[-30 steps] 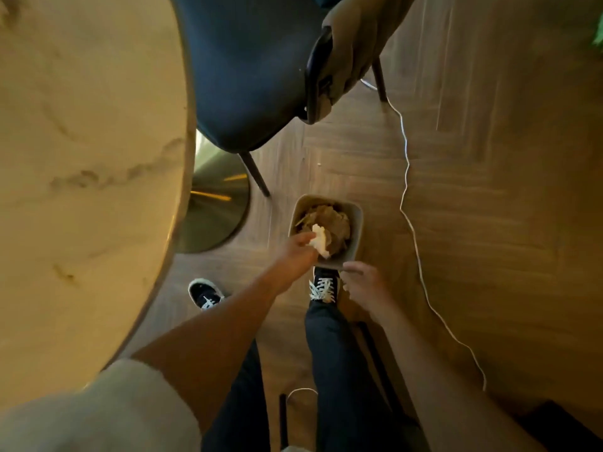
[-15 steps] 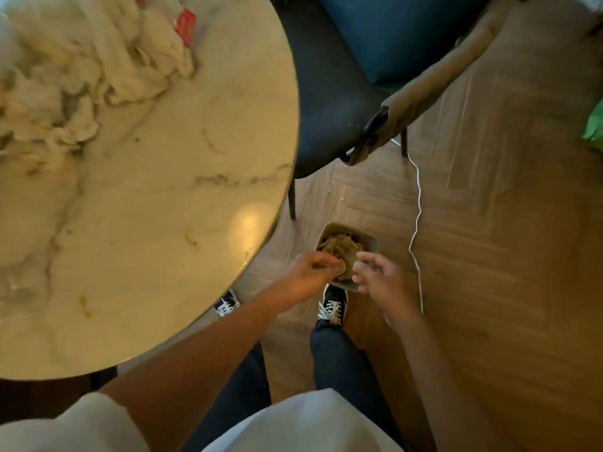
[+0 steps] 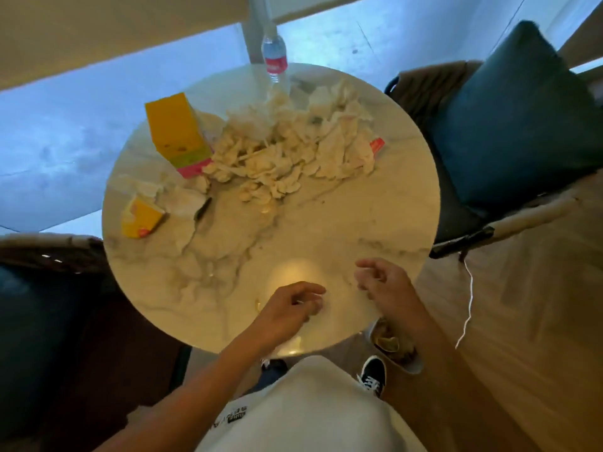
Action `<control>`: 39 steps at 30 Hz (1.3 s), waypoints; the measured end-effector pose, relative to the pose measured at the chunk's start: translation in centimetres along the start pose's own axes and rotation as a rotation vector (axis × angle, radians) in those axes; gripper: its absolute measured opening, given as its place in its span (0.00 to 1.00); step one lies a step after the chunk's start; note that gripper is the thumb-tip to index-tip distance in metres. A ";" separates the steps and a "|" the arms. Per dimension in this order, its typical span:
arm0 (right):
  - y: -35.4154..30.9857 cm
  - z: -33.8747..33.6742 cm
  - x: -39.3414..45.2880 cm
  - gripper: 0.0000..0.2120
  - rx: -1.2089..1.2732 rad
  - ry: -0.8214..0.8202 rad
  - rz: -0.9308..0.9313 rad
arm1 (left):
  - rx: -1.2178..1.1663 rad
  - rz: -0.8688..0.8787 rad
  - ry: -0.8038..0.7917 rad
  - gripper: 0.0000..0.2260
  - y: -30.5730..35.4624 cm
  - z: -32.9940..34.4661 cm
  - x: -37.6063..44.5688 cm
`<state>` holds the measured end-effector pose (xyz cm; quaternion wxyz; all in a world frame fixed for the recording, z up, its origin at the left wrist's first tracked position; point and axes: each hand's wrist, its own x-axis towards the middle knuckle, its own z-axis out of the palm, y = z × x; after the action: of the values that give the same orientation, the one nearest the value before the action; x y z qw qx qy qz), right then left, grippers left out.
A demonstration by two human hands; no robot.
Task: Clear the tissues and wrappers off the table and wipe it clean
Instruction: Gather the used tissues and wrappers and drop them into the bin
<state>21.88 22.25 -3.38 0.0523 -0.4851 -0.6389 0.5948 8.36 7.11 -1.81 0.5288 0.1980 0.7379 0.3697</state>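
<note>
A heap of crumpled tissues point(image 3: 287, 151) is spread across the far half of the round table point(image 3: 375, 223); 2 empty hands, left hand point(image 3: 287, 309) and right hand point(image 3: 385, 285), are held over the table's near edge.

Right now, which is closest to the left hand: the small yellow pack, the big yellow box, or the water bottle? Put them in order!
Measured from the left hand in the head view:
1. The small yellow pack, at the table's left edge.
2. The big yellow box, standing farther back on the left.
3. The water bottle, at the far edge, behind the tissue pile.
</note>
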 end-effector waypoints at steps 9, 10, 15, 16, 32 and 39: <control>-7.4 13.4 4.4 0.05 -0.113 -0.167 -0.036 | 0.036 -0.032 0.725 0.10 -2.6 -19.5 4.2; -7.8 14.8 4.7 0.05 -0.125 -0.181 -0.035 | -0.021 -0.071 0.796 0.12 -2.5 -20.8 4.8; -9.8 20.9 5.4 0.06 -0.183 -0.250 -0.032 | -0.189 -0.200 0.868 0.29 -3.3 -24.9 9.1; -10.2 21.8 5.4 0.06 -0.194 -0.255 -0.034 | -0.203 -0.216 0.873 0.30 -3.1 -25.2 9.6; -15.7 28.3 10.6 0.21 0.083 -0.124 0.236 | -0.225 -0.176 0.755 0.26 -2.1 -26.7 12.4; -15.6 30.6 11.8 0.25 -0.013 -0.064 0.239 | -0.357 -0.164 0.682 0.20 -3.5 -26.1 10.8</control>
<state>-12.70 11.42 -5.57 -0.0424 -0.5387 -0.5819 0.6078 -19.39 3.43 -6.95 0.3070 -0.0908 0.8088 0.4934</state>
